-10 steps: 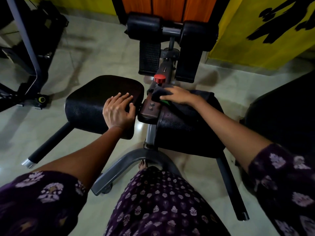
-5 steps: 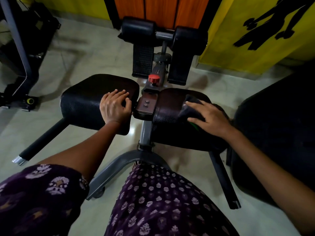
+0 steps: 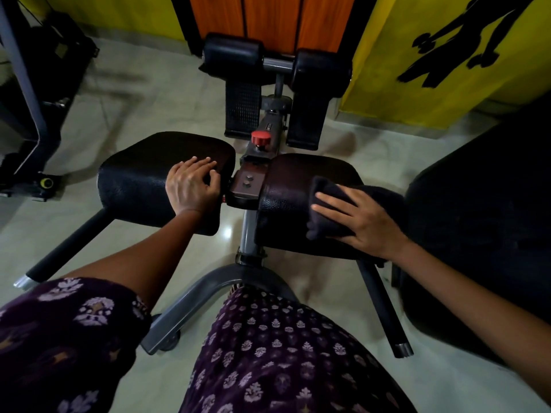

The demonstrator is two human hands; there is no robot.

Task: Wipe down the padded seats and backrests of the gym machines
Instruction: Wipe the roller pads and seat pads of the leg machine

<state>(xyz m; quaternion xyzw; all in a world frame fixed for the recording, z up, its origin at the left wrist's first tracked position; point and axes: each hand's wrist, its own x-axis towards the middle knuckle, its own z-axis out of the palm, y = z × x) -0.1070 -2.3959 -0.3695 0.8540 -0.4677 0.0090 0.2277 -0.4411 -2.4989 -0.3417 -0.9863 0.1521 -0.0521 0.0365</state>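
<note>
Two black padded cushions sit side by side on a grey gym machine. My left hand (image 3: 192, 186) rests flat on the inner edge of the left pad (image 3: 137, 180), fingers slightly bent over its rim. My right hand (image 3: 362, 223) presses a dark folded cloth (image 3: 326, 210) onto the top of the right pad (image 3: 298, 180), fingers spread and fairly straight. Between the pads lies a brown bracket with bolts (image 3: 246, 189), and a red knob (image 3: 260, 138) stands just beyond it.
Two black roller pads (image 3: 232, 56) and footplates (image 3: 243, 107) stand at the far end near an orange door. Another black padded seat (image 3: 483, 204) is at the right. A dark machine frame (image 3: 32, 99) stands at the left. Grey handles stick out below both pads.
My right hand has slid the cloth from the right pad's inner far corner across to its near right side. My left hand has stayed on the left pad.
</note>
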